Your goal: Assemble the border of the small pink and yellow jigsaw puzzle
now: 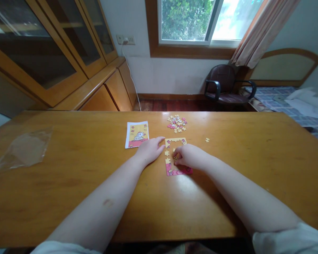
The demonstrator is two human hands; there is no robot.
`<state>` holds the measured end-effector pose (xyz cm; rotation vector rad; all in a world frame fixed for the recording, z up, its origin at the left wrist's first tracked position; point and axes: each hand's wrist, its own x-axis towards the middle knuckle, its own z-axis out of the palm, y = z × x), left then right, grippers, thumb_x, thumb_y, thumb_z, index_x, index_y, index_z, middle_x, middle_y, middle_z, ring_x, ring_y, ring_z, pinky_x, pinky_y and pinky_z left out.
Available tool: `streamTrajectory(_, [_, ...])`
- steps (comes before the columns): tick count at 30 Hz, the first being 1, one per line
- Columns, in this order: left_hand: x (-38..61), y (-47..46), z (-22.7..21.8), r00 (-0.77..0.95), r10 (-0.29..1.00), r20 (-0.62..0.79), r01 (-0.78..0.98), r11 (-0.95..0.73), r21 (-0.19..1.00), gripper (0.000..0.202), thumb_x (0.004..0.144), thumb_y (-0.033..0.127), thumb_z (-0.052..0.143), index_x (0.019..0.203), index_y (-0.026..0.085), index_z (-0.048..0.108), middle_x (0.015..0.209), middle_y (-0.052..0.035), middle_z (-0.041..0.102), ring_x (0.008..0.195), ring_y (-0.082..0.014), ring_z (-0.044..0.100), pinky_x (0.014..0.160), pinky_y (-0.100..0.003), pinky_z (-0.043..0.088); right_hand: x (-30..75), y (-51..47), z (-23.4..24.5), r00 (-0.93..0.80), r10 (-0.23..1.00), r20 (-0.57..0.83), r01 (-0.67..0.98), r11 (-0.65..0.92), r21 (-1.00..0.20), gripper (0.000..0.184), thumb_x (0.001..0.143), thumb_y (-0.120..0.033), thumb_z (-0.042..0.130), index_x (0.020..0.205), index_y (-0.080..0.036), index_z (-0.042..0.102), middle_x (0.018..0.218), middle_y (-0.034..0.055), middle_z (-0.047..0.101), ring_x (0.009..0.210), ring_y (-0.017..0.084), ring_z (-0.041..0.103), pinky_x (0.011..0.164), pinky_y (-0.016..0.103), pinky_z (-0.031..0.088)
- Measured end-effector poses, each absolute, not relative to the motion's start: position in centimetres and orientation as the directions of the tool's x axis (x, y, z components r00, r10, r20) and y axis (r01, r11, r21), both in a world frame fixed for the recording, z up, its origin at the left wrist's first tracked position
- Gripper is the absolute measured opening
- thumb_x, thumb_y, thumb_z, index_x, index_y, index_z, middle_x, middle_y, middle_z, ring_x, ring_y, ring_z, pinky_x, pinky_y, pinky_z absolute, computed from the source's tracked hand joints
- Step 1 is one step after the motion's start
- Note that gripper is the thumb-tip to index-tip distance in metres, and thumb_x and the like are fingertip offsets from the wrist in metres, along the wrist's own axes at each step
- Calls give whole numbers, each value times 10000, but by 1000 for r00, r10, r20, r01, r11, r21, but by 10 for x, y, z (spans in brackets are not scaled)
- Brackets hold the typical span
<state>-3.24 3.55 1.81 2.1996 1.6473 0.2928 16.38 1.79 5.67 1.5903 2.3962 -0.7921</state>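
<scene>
A small, partly joined jigsaw puzzle (175, 141) in yellow and pink lies on the wooden table (69, 169) in front of me. My left hand (149, 150) rests flat beside its left edge, fingers stretched toward the top corner. My right hand (189, 156) lies over the middle of the puzzle, its fingers curled in a pinch on a small puzzle piece (176, 157). A heap of loose pieces (177, 123) sits just beyond the puzzle. One stray piece (207, 140) lies to the right. A picture card (137, 134) with the same yellow and pink design lies to the left.
A crumpled clear plastic bag (23, 148) lies at the table's left end. Beyond the table stand a wooden glass-door cabinet (55, 56), a dark armchair (224, 86) under the window, and a bed (294, 102) at right.
</scene>
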Motion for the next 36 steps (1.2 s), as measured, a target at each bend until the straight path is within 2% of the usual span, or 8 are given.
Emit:
streamTrajectory(3, [-32, 35, 18, 295, 954, -52, 873, -247, 420, 419, 876, 373, 487, 1272, 256, 562, 1013, -51, 698, 912, -225, 642, 741, -297, 469, 167, 18, 60, -397, 838, -374, 908, 299, -293, 330, 741, -397, 667, 1046, -278, 701, 877, 40, 732, 769, 204, 659, 643, 257, 445])
streamTrajectory(7, [-32, 35, 18, 303, 952, -39, 868, -259, 424, 393, 874, 364, 497, 1244, 273, 591, 1012, -38, 706, 907, -220, 645, 742, -290, 469, 170, 21, 57, -295, 913, -282, 948, 243, -203, 291, 821, -390, 562, 1039, -257, 701, 930, 80, 727, 841, 224, 663, 691, 275, 457])
streamTrajectory(15, [-32, 35, 17, 415, 910, -4, 833, -378, 404, 273, 857, 309, 512, 1035, 300, 718, 979, -9, 726, 882, -195, 649, 732, -277, 464, 162, 25, 40, -295, 933, -206, 954, 275, -121, 315, 888, -390, 476, 998, -231, 724, 902, 107, 733, 855, 246, 672, 708, 303, 462])
streamTrajectory(22, [-32, 36, 14, 409, 913, -3, 831, -370, 415, 270, 857, 314, 519, 1043, 303, 715, 1005, -7, 724, 879, -201, 646, 735, -284, 467, 164, 31, 35, -278, 927, -251, 942, 212, -258, 215, 845, -335, 551, 967, -222, 688, 950, 69, 725, 900, 212, 657, 730, 271, 451])
streamTrajectory(29, [-32, 36, 16, 414, 910, -1, 823, -373, 428, 281, 863, 329, 511, 1059, 278, 707, 1016, -23, 723, 898, -209, 647, 743, -291, 467, 165, 34, 30, -298, 921, -252, 929, 218, -300, 176, 843, -307, 566, 951, -206, 662, 943, 75, 713, 888, 200, 650, 723, 259, 438])
streamTrajectory(36, [-31, 35, 16, 431, 902, 18, 807, -394, 440, 287, 866, 325, 507, 1068, 262, 701, 990, -29, 724, 880, -201, 648, 740, -285, 467, 166, 31, 32, -336, 916, -217, 904, 250, -346, 133, 811, -291, 593, 909, -217, 643, 878, 42, 714, 817, 178, 642, 662, 245, 413])
